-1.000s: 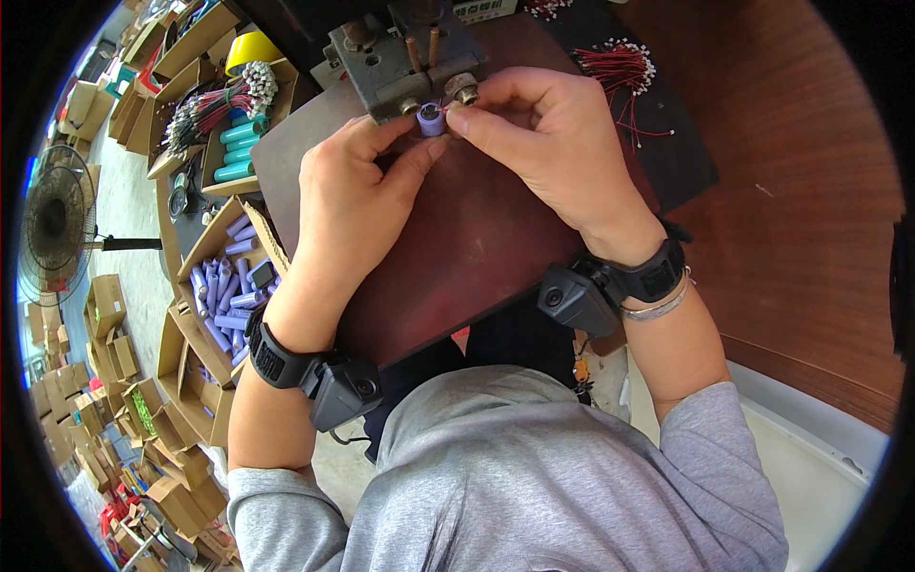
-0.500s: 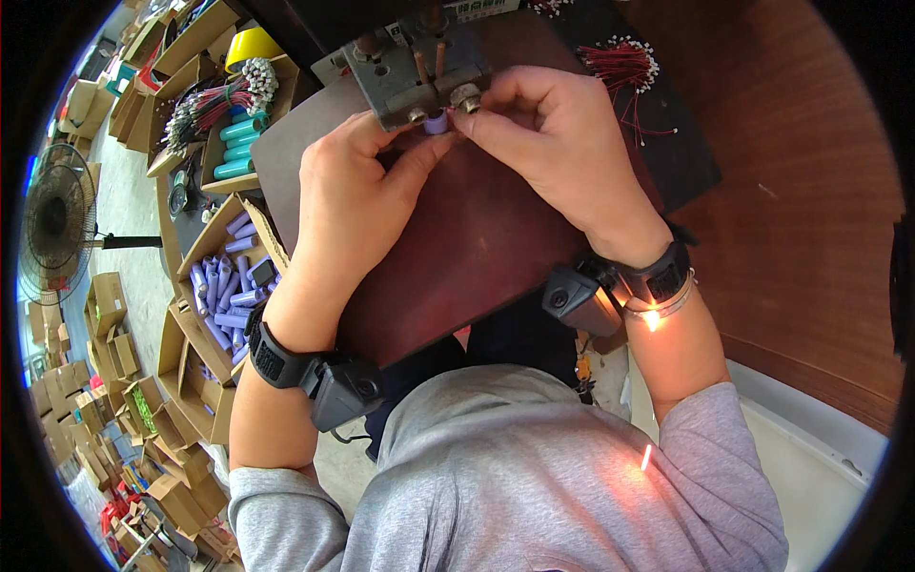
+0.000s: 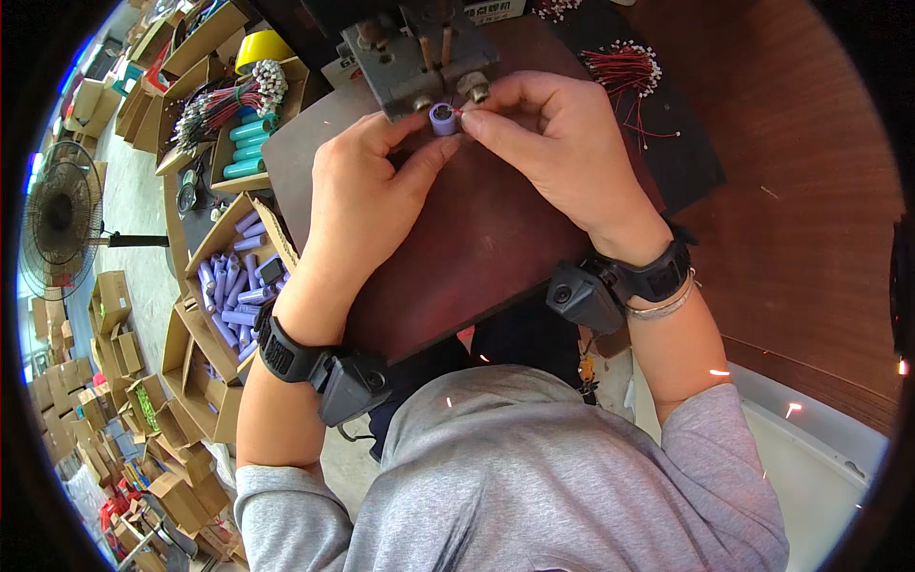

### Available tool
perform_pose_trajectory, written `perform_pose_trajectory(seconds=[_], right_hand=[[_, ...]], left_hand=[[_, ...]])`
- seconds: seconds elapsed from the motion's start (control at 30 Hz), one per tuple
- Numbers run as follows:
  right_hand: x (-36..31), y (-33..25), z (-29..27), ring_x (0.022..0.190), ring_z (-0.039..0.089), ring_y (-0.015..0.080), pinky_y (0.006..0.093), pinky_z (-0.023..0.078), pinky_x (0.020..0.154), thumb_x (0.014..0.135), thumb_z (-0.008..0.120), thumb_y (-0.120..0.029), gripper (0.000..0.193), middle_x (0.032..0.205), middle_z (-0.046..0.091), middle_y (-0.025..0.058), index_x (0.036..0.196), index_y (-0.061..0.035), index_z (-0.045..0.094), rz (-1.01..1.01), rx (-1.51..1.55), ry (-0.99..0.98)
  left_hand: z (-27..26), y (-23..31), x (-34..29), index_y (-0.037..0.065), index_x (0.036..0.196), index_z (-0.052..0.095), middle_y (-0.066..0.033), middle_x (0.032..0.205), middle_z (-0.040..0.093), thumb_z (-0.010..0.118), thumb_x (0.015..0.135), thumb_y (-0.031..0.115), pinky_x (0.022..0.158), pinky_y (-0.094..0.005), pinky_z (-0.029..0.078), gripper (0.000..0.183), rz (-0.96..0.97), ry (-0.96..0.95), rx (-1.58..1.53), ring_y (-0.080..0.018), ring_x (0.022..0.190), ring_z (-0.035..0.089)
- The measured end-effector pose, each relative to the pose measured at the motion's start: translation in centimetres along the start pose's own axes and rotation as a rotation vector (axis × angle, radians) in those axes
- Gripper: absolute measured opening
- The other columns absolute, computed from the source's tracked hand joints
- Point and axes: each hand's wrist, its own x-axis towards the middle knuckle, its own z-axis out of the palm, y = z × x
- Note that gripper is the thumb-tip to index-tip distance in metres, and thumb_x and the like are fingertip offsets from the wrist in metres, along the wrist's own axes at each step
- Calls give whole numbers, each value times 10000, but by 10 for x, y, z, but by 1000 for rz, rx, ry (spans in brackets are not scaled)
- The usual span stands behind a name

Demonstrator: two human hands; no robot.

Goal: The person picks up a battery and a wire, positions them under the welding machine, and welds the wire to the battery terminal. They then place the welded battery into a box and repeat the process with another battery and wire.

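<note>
A purple cylindrical battery cell [image 3: 443, 119] stands end-up just below the two copper electrodes [image 3: 436, 50] of a spot welder [image 3: 376, 62]. My left hand [image 3: 372, 181] pinches the cell from its left side between thumb and forefinger. Closed at the cell's right edge, my right hand [image 3: 572, 143] holds what looks like a thin red wire at its fingertips; most of it is hidden by the fingers. The cell's dark upper end faces up, near the welder's metal block and bolt.
Bundled red wires with white connectors [image 3: 624, 71] lie to the right on a black mat [image 3: 691, 162]. At left, a cardboard box [image 3: 278, 229] holds several purple cells, and another has green cells [image 3: 246, 153]. A fan [image 3: 62, 219] stands farther left. Sparks scatter at lower right.
The cell has come slightly toward me from beneath the electrodes, so its upper end shows. Bright sparks near my right wrist and shirt have scattered into small streaks. Both hands keep their grip.
</note>
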Motion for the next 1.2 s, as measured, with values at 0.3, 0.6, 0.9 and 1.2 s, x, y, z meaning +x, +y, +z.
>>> perform_pose_trajectory(seconds=[0.3, 0.6, 0.9, 1.2], right_hand=[[-13, -1, -11, 667, 592, 127, 265, 466, 620, 747, 616, -117, 144, 712, 630, 96, 790, 21, 618, -72, -34, 32], [-123, -29, -117, 791, 571, 91, 233, 466, 717, 791, 587, -37, 96, 824, 616, 53, 863, 26, 591, 86, -82, 205], [-174, 42, -195, 883, 549, 319, 365, 445, 761, 761, 574, -119, 151, 898, 576, 143, 864, -9, 583, 313, -934, 240], [-31, 101, -166, 859, 543, 287, 367, 446, 765, 764, 585, -130, 127, 863, 565, 122, 860, -48, 597, 106, -988, 35]], left_hand=[[3, 1, 0, 60, 952, 642, -137, 811, 627, 671, 714, 148, 661, -292, 469, 255, 50, -61, 12, -242, 733, 617], [-3, 1, -7, -13, 923, 627, -85, 822, 629, 633, 772, 119, 727, -247, 447, 201, 28, -95, -114, -131, 776, 583], [-3, 6, -7, -7, 903, 626, -74, 807, 611, 608, 797, 117, 695, -243, 431, 165, 91, -112, 20, -134, 741, 557], [-1, 7, -6, -16, 876, 616, -48, 779, 594, 610, 798, 98, 676, -218, 411, 138, 6, -98, -43, -97, 718, 525]])
